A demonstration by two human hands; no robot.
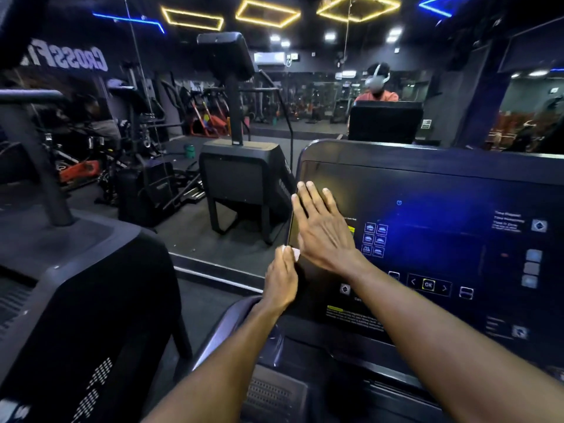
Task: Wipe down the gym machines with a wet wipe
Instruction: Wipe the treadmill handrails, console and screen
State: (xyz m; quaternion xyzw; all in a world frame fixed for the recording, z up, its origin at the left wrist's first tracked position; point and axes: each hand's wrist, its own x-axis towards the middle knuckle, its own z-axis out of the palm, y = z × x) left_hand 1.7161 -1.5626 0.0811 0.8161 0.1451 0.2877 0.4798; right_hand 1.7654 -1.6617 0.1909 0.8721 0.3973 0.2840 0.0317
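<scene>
While the wet wipe (295, 254) shows only as a small pale scrap at the lower left edge of the console (427, 239), I hold it pinched in my left hand (282, 279), fingers curled round it right at the panel's corner; most of the wipe is hidden behind my fingers, so I cannot tell how it is folded or how much of it touches the panel.

My right hand (323, 230) lies flat on the left part of the dark screen, fingers straight and together, holding nothing; it reads as steadying or pressing the panel, not wiping.

Progress, as a judgement: the work is at the left edge of this one machine's console; the glass is too dark and reflective to show any wet streak or cleaned patch, so I cannot say how much of it is done; the button row with the OK key (428, 284) and the right-hand side of the panel lie well apart from the wipe, and likely remain.

Further out: the neighbouring machine (76, 285) on my left, the stair climber (244, 178) ahead by the mirror (335, 96), and bikes beyond; nothing shows whether these have been wiped; I judge most of the task is left.
</scene>
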